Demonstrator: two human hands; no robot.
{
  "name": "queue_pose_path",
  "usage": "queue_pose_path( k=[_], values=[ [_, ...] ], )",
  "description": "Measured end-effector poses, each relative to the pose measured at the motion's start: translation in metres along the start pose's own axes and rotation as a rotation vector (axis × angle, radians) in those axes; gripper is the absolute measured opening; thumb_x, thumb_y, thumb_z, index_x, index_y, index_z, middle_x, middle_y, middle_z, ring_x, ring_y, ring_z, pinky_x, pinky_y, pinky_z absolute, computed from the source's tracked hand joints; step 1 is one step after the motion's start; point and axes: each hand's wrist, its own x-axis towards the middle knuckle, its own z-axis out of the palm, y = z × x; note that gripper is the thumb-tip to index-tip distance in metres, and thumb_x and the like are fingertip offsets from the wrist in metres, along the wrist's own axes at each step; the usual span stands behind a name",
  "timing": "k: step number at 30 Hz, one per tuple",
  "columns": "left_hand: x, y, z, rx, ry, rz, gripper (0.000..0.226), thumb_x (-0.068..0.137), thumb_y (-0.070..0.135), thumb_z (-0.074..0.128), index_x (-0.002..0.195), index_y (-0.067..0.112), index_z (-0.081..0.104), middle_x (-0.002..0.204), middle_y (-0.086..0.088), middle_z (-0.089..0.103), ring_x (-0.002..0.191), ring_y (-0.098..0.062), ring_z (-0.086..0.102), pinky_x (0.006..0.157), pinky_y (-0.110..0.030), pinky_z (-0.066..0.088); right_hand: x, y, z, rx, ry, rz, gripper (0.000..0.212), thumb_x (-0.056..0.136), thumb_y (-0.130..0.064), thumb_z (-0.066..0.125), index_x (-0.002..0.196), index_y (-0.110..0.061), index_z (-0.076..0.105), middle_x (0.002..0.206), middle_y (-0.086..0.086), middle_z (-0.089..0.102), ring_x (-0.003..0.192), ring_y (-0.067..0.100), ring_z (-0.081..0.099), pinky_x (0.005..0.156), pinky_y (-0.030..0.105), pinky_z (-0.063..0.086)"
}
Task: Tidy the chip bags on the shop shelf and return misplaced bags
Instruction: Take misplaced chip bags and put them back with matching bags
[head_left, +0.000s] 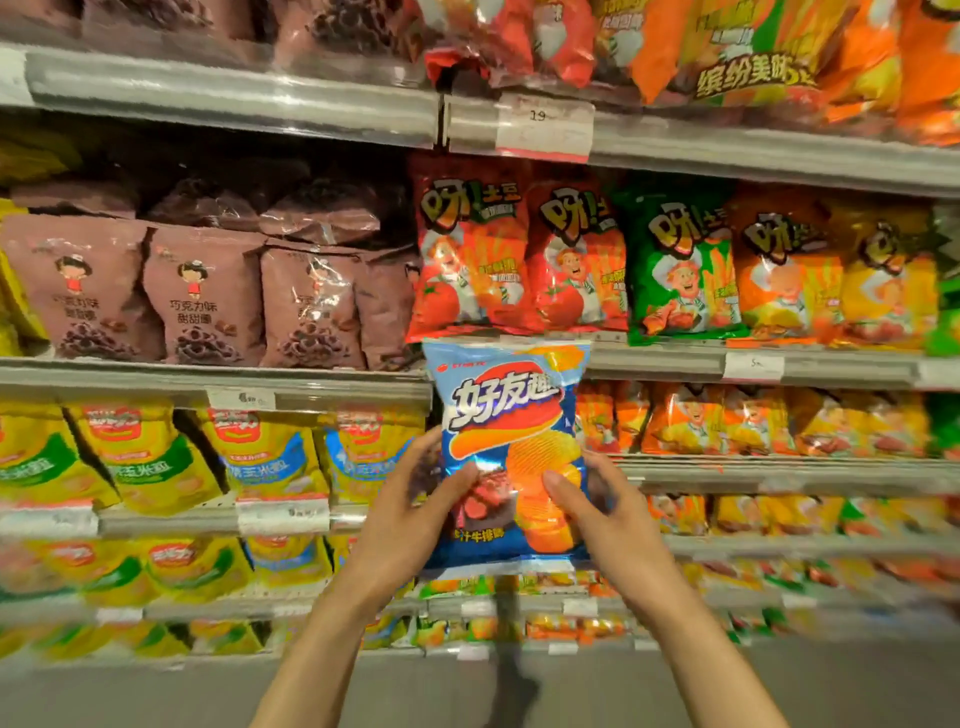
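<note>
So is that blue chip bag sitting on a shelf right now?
No, the blue chip bag is held up in front of the shelves by the left hand and right hand.

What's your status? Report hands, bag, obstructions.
Left hand and right hand both gripping blue chip bag, upright before the shelf edge. Nothing between bag and shelves.

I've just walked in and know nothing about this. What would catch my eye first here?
A blue chip bag held upright in mid-picture, the left hand and right hand each gripping a side. Behind it, red bags fill the shelf to the right and brown bags the shelf to the left.
</note>
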Motion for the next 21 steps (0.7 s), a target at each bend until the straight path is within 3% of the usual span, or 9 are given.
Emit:
queue_pose_path(
  k=[2, 5, 9, 12, 15, 18, 21],
  values=[
    [-0.011, -0.008, 0.019, -0.02, -0.045, -0.054, 0.039, 0.084, 0.033, 0.064, 0.122, 0.037, 0.059, 0.108, 0.019, 0.073, 0.103, -0.003, 0.069, 0.086, -0.022, 0.053, -0.011, 0.014, -0.022, 0.011, 0.033, 0.012, 0.026, 0.095, -0.022, 0.065, 0.121, -0.019, 0.067, 0.111, -0.006, 0.076, 0.105, 0.01, 0.07, 0.087, 0.025, 0.054],
    [-0.021, -0.014, 0.054, 0.024, -0.076, -0.092, 0.028, 0.093, 0.019, 0.063, 0.118, 0.032, 0.062, 0.106, 0.015, 0.075, 0.099, -0.001, 0.069, 0.082, -0.016, 0.051, -0.027, 0.029, -0.058, 0.023, 0.056, 0.045, 0.025, 0.094, -0.025, 0.064, 0.119, -0.019, 0.067, 0.109, -0.009, 0.076, 0.105, 0.01, 0.07, 0.082, 0.02, 0.054],
    [-0.026, -0.016, 0.116, 0.065, -0.138, -0.137, 0.025, 0.095, 0.019, 0.062, 0.119, 0.024, 0.065, 0.111, 0.008, 0.075, 0.103, -0.005, 0.069, 0.083, -0.019, 0.053, -0.039, 0.048, -0.12, 0.077, 0.075, 0.105, 0.049, 0.086, -0.043, 0.067, 0.128, -0.02, 0.064, 0.121, -0.008, 0.073, 0.116, 0.01, 0.066, 0.106, 0.04, 0.05],
    [-0.026, -0.015, 0.177, 0.089, -0.15, -0.127, 0.021, 0.094, 0.021, 0.064, 0.114, 0.023, 0.068, 0.103, 0.007, 0.076, 0.093, -0.003, 0.071, 0.073, -0.014, 0.052, -0.047, 0.058, -0.179, 0.149, 0.121, 0.102, 0.058, 0.085, -0.048, 0.07, 0.135, -0.02, 0.061, 0.134, -0.006, 0.066, 0.129, 0.012, 0.058, 0.113, 0.045, 0.042],
    [-0.022, -0.01, 0.25, 0.101, -0.208, -0.091, 0.019, 0.094, 0.018, 0.065, 0.112, 0.023, 0.069, 0.091, 0.008, 0.077, 0.085, -0.001, 0.07, 0.071, -0.012, 0.05, -0.057, 0.064, -0.247, 0.22, 0.16, 0.089, 0.039, 0.089, -0.032, 0.065, 0.125, -0.016, 0.065, 0.12, -0.001, 0.074, 0.113, 0.017, 0.068, 0.102, 0.044, 0.049],
    [-0.016, -0.007, 0.328, 0.126, -0.304, -0.031, 0.03, 0.094, 0.02, 0.066, 0.124, 0.016, 0.064, 0.102, -0.003, 0.069, 0.093, -0.009, 0.065, 0.082, -0.021, 0.049, -0.07, 0.069, -0.321, 0.233, 0.238, 0.074, 0.035, 0.086, -0.03, 0.073, 0.116, -0.014, 0.067, 0.103, 0.0, 0.078, 0.093, 0.014, 0.072, 0.093, 0.042, 0.052],
    [-0.01, -0.013, 0.4, 0.043, -0.365, -0.048, 0.031, 0.098, -0.002, 0.053, 0.129, -0.002, 0.056, 0.113, -0.013, 0.072, 0.097, -0.011, 0.07, 0.08, -0.019, 0.053, -0.085, 0.07, -0.385, 0.213, 0.33, 0.061, 0.035, 0.086, -0.033, 0.071, 0.114, -0.014, 0.068, 0.102, -0.001, 0.078, 0.094, 0.013, 0.071, 0.097, 0.044, 0.051]
  ],
)
